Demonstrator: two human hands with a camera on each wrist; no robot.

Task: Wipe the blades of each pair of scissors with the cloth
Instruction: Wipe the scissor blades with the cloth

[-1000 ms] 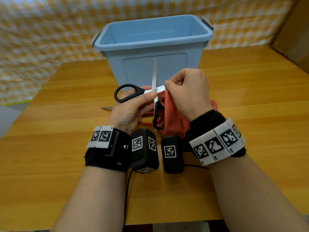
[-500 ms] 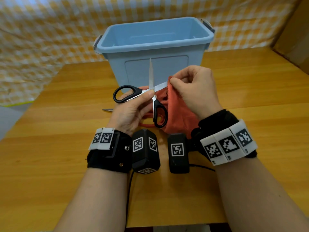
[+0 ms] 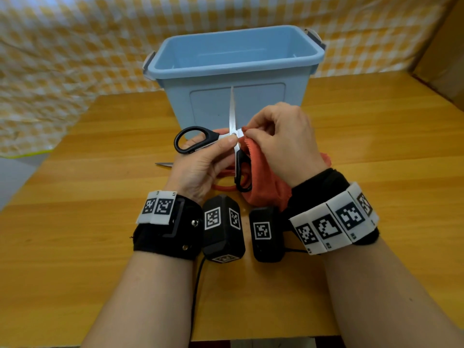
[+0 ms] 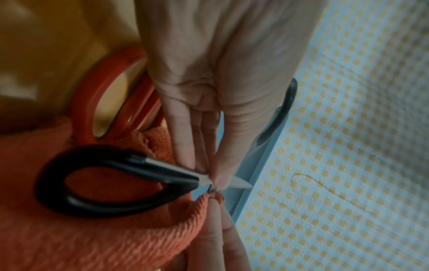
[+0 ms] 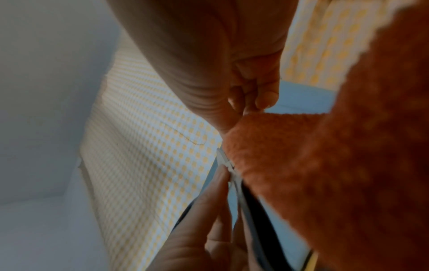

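Wooden tabletop (image 3: 376,151) carried a blue bin (image 3: 233,61), before which the left hand (image 3: 200,167) pinched the opened black-handled scissors (image 3: 226,144) at the pivot while the right hand (image 3: 283,141) pinched the orange cloth (image 3: 263,179) around the sideways blade; best stroked from pivot to tip, fingers behind the cloth.

Wooden table (image 3: 376,146); on it a blue bin (image 3: 236,79); nearer, red-handled scissors (image 3: 223,187).

Blue plastic bin (image 3: 233,71) on wooden table (image 3: 88,247), checkered backdrop (image 3: 62,46)

Bin (image 3: 233,71) behind scissors (image 3: 233,116); cloth (image 3: 263,182) right of them
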